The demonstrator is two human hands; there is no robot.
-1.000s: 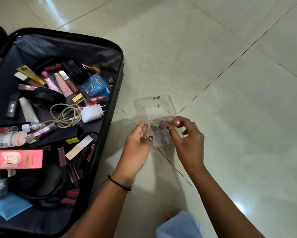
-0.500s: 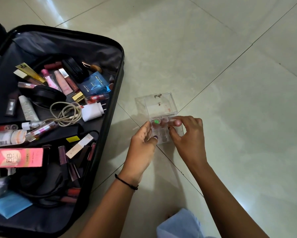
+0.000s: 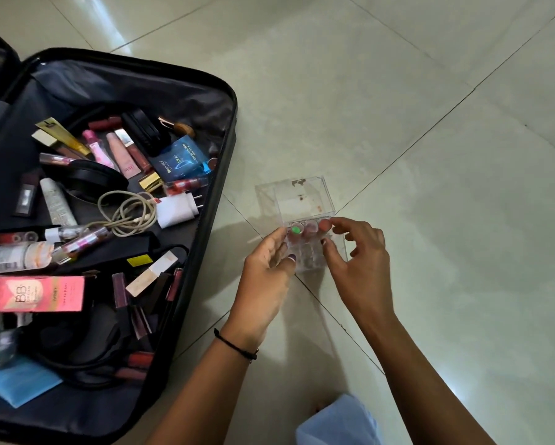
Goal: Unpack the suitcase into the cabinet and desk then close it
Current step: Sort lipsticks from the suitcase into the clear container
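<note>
The black suitcase lies open on the floor at the left, filled with cosmetics. To its right a clear plastic organiser box with small compartments stands on the tiles. A green-topped item and a dark pink one sit in its back row. My left hand grips the box's left side, thumb on the front. My right hand is at the box's right side; its index finger and thumb pinch a pink-topped tube at the back right slot, the other fingers fanned out.
Inside the suitcase lie a white charger with coiled cable, a pink BB cream carton, a blue sachet, black compacts and several lip tubes. Pale tiled floor spreads to the right. Light blue cloth shows at the bottom edge.
My left hand has closed in on the box's left side. My right hand's outer fingers have lifted and spread while the pink-topped tube stays at the back right slot.
</note>
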